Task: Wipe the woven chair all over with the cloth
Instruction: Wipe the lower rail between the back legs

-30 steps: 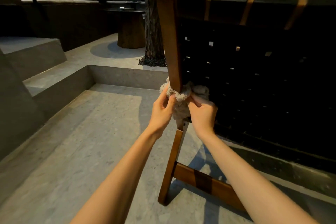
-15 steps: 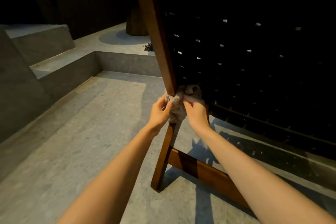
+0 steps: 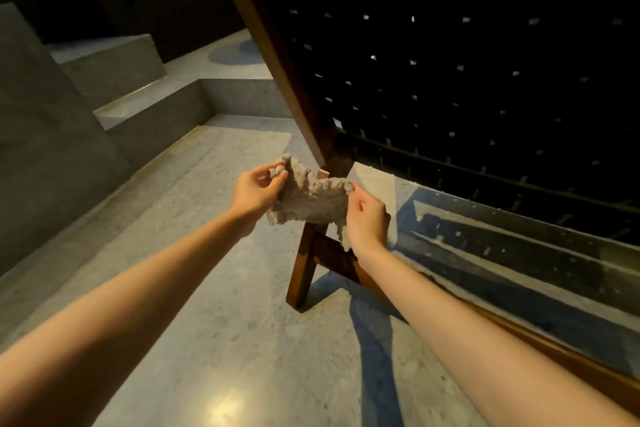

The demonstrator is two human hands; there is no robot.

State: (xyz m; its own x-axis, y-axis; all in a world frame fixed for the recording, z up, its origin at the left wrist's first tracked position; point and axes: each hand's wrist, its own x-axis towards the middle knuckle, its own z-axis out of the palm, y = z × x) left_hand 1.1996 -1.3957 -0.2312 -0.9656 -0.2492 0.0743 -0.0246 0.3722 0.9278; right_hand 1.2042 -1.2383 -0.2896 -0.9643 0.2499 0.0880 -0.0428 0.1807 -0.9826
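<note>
My left hand (image 3: 255,190) pinches one end of the fuzzy cloth (image 3: 311,199). My right hand (image 3: 367,217) pinches the other end. The cloth hangs spread between them, in front of the woven chair (image 3: 450,73), above its wooden leg (image 3: 304,270).

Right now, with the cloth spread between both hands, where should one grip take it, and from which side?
Take the cloth at its top edge, between the left hand and the right hand, coming from above on the near side. That edge spans the hands in open air; the lower corners hang loose, and the chair leg stands just behind, so a far-side approach looks blocked.
</note>
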